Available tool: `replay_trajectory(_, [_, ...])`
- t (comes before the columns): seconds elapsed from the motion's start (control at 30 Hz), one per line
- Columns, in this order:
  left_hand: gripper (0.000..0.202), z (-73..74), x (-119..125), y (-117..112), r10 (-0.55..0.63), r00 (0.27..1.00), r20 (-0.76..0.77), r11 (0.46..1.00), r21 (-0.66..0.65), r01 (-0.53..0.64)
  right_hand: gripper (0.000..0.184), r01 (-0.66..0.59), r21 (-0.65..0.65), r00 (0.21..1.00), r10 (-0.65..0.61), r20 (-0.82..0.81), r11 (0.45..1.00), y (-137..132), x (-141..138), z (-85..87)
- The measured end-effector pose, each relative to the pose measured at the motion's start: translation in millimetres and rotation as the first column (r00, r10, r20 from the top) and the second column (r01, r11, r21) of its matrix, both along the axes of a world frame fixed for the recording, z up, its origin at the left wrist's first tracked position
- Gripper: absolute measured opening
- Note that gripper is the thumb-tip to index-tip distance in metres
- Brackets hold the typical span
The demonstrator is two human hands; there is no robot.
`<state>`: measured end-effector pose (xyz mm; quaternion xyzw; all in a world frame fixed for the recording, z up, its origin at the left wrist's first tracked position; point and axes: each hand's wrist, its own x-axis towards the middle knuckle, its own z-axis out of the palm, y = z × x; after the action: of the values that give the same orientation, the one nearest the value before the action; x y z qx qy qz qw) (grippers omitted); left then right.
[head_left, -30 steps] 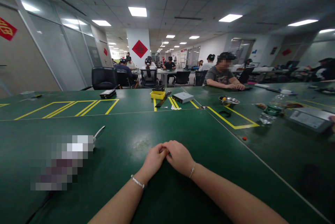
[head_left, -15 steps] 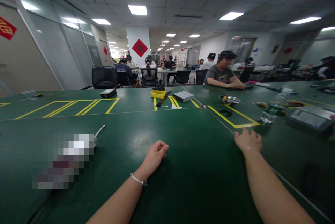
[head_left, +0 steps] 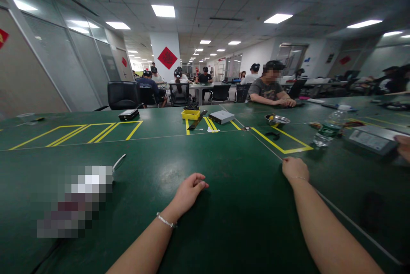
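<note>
Green tabletop, left hand and right hand set well apart

The left hand lies at the middle of the tabletop, its fingers loosely curled, the thumb slightly apart from the forefinger. The right hand is knuckles up beside the pale seam, its fingers bent under; I cannot tell whether they close on something, as the back of the hand hides them. Nearest to it are the yellow tape frame, just beyond the knuckles towards the far edge, and the bottle, standing a little farther right. A black piece lies inside the frame, with a bowl near its far end. Right of the bottle, another person's hand is at the end of a silver box. Along the far edge, left to right, sit a black box, a yellow tray holding a black bundle, and a grey box. A co-worker sits past that edge, forearms on it. Towards the left edge lies a pixelated object with a pale cord
</note>
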<state>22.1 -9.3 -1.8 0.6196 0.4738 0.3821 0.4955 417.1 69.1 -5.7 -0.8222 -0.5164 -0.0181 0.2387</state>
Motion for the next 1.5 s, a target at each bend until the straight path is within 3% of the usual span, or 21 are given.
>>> replay_trajectory(0.07, [0.024,1.4,1,1,0.012,0.999,0.036,1.000,-0.022,-0.011,0.028,-0.051,0.031,0.998,0.052,-0.027,0.998,4,-19,6.5])
replay_trajectory(0.13, [0.020,2.8,2,2,0.043,0.998,0.036,0.999,-0.032,-0.042,0.026,-0.169,0.101,0.974,0.182,-0.135,0.980,8,-49,13.2])
replay_trajectory(0.2, [0.017,4.1,3,2,0.073,0.997,0.022,0.997,-0.023,-0.072,0.024,-0.296,0.173,0.859,0.341,-0.381,0.939,7,-86,17.9])
replay_trajectory(0.23, [0.017,4.7,3,2,0.085,0.996,0.011,0.996,-0.012,-0.085,0.023,-0.347,0.203,0.742,0.400,-0.538,0.916,5,-105,19.3])
replay_trajectory(0.3, [0.017,5.8,3,1,0.112,0.994,-0.017,0.994,0.019,-0.111,0.020,-0.411,0.256,0.411,0.429,-0.804,0.875,-4,-143,20.5])
replay_trajectory(0.37, [0.017,6.6,3,1,0.139,0.990,-0.035,0.990,0.043,-0.137,0.018,-0.438,0.303,0.101,0.381,-0.919,0.846,-15,-176,20.6])
replay_trajectory(0.43, [0.018,6.6,3,0,0.157,0.987,-0.022,0.986,0.051,-0.156,0.019,-0.464,0.328,-0.085,0.327,-0.941,0.823,-27,-202,19.9])
replay_trajectory(0.5, [0.019,5.8,3,1,0.169,0.986,-0.001,0.984,0.058,-0.168,0.020,-0.499,0.332,-0.176,0.281,-0.943,0.800,-38,-220,17.8])
replay_trajectory(0.7, [0.020,3.2,1,1,0.153,0.988,-0.027,0.981,0.122,-0.149,0.020,-0.577,0.336,-0.269,0.215,-0.939,0.745,-52,-240,8.0])
replay_trajectory(1.03, [0.027,4.4,1,1,0.134,0.990,0.046,0.989,0.055,-0.136,0.023,-0.589,0.400,-0.332,0.241,-0.912,0.702,-52,-238,5.9])
replay_trajectory(1.5, [0.022,4.4,-2,3,0.183,0.983,0.010,0.982,0.036,-0.183,0.023,-0.583,0.383,-0.366,0.189,-0.911,0.716,-50,-236,5.9])
